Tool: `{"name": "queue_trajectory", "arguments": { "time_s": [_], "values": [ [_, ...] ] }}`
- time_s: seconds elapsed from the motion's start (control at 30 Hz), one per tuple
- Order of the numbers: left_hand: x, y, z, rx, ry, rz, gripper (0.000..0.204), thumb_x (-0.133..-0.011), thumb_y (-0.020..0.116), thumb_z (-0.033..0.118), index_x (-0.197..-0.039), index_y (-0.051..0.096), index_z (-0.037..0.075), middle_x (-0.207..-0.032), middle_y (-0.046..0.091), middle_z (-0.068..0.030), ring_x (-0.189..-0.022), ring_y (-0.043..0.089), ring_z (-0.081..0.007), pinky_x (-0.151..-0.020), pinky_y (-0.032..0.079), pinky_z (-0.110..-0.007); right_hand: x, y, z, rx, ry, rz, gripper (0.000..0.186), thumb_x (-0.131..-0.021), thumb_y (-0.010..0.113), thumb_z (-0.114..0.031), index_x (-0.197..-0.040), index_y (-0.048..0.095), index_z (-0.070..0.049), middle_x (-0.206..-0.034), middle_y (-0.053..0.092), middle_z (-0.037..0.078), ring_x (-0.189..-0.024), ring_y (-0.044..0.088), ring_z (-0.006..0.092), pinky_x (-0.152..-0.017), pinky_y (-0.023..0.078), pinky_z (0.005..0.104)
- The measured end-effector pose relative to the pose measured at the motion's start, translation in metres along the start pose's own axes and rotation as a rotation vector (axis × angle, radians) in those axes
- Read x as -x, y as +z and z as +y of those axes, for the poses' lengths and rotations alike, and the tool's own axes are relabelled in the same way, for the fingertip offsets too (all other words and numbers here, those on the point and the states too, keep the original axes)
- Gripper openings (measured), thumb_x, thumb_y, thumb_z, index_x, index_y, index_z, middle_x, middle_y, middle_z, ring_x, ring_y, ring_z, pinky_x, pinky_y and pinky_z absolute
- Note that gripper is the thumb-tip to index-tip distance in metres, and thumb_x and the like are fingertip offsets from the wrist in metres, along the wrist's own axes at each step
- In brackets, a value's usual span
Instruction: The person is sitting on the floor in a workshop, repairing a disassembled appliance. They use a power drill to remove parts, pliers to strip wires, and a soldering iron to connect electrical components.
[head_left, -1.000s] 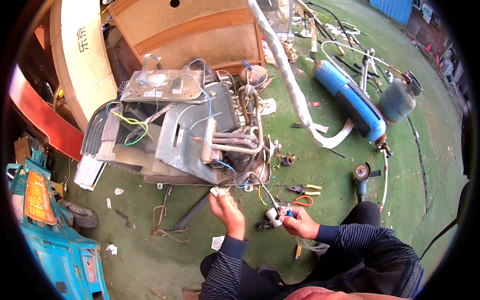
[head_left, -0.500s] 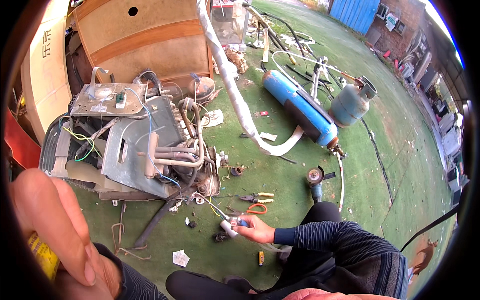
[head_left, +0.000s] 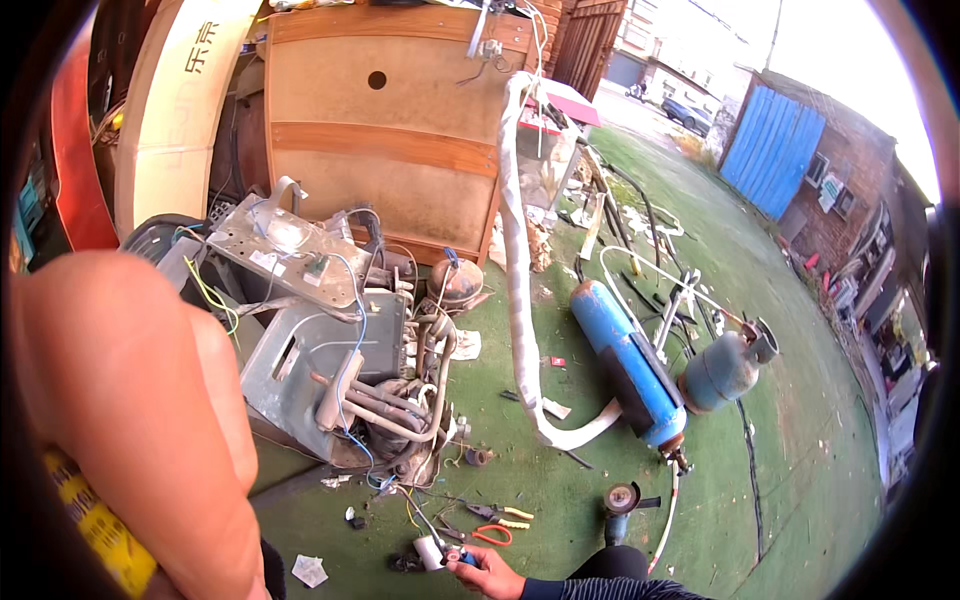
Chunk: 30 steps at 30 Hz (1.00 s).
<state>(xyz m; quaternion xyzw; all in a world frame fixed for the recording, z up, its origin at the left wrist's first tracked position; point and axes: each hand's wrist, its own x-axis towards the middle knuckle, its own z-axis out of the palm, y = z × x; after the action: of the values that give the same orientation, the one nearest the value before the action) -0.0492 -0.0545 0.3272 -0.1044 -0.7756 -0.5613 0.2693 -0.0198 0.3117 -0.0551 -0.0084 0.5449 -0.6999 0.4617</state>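
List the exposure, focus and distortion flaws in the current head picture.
Head view: the sky at upper right is washed out to white; head view: the left hand, large and near the lens, looks soft, while the blue cylinder reads fairly crisp; head view: the brick building leans toward the fisheye's black rim.

Pliers (head_left: 489,512) crowd right hand (head_left: 490,576) — turf (head_left: 563,520) toward grinder (head_left: 620,498) lies open

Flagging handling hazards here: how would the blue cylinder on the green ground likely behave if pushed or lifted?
The blue cylinder would probably feel heavy, judging by its bulk and metal-looking body. Its rounded side suggests it could roll, though the dark piece along it may hinder that. The pale hose near its valve might drag along.
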Motion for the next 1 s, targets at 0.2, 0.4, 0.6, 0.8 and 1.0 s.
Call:
{"name": "queue_trajectory", "arguments": {
  "time_s": [0.2, 0.4, 0.6, 0.8, 1.0],
  "values": [
    [0.018, 0.047, 0.011, -0.031, 0.14, -0.134, 0.066, -0.093, 0.072, 0.023, -0.146, 0.038, 0.001, -0.105, 0.052, -0.0127, -0.057, 0.045, -0.0088, -0.046, 0.035, -0.02, 0.009, 0.017, -0.012, 0.121, -0.294, 0.139, 0.011, -0.097, 0.068, -0.019, -0.1, 0.067, -0.009, -0.078, 0.059, -0.003, -0.064, 0.05, 0.0078, -0.059, 0.04, 0.0294],
    [0.023, 0.073, -0.06, -0.015, 0.146, -0.079, 0.075, -0.091, 0.075, 0.026, -0.15, 0.035, 0.002, -0.11, 0.052, -0.0139, -0.056, 0.044, -0.0081, -0.046, 0.034, -0.02, 0.016, 0.029, -0.041, 0.057, 0.011, 0.08, 0.011, -0.099, 0.068, -0.019, -0.098, 0.064, -0.009, -0.069, 0.05, -0.008, -0.06, 0.041, 0.0031, -0.054, 0.032, 0.0246],
    [0.047, 0.093, -0.04, 0.032, 0.203, 0.101, 0.083, -0.09, 0.078, 0.029, -0.154, 0.032, 0.003, -0.115, 0.053, -0.0152, -0.055, 0.043, -0.0074, -0.045, 0.033, -0.019, 0.003, 0.013, -0.037, 0.089, -0.034, -0.023, 0.017, -0.103, 0.07, -0.021, -0.102, 0.066, -0.005, -0.083, 0.056, -0.008, -0.075, 0.047, 0.0021, -0.065, 0.039, 0.0225],
    [0.128, 0.136, -0.052, 0.358, -0.233, 0.59, 0.062, -0.091, 0.073, 0.027, -0.139, 0.041, 0.002, -0.105, 0.057, -0.0125, -0.054, 0.045, -0.0081, -0.046, 0.032, -0.021, 0.003, 0.013, -0.04, -0.056, 0.019, -0.037, 0.012, -0.104, 0.067, -0.019, -0.102, 0.062, -0.009, -0.074, 0.051, -0.008, -0.061, 0.043, 0.0019, -0.053, 0.034, 0.0235],
    [0.24, 0.126, -0.173, 0.342, -0.803, 0.719, 0.022, -0.104, 0.043, 0.015, -0.121, 0.052, 0.005, -0.092, 0.058, -0.006, -0.062, 0.051, -0.01, -0.048, 0.038, -0.024, -0.004, 0.026, -0.028, -0.187, 0.229, -0.079, 0.011, -0.106, 0.062, -0.021, -0.1, 0.059, -0.013, -0.064, 0.04, -0.007, -0.049, 0.035, 0.0052, -0.045, 0.024, 0.0249]
  ]
}}
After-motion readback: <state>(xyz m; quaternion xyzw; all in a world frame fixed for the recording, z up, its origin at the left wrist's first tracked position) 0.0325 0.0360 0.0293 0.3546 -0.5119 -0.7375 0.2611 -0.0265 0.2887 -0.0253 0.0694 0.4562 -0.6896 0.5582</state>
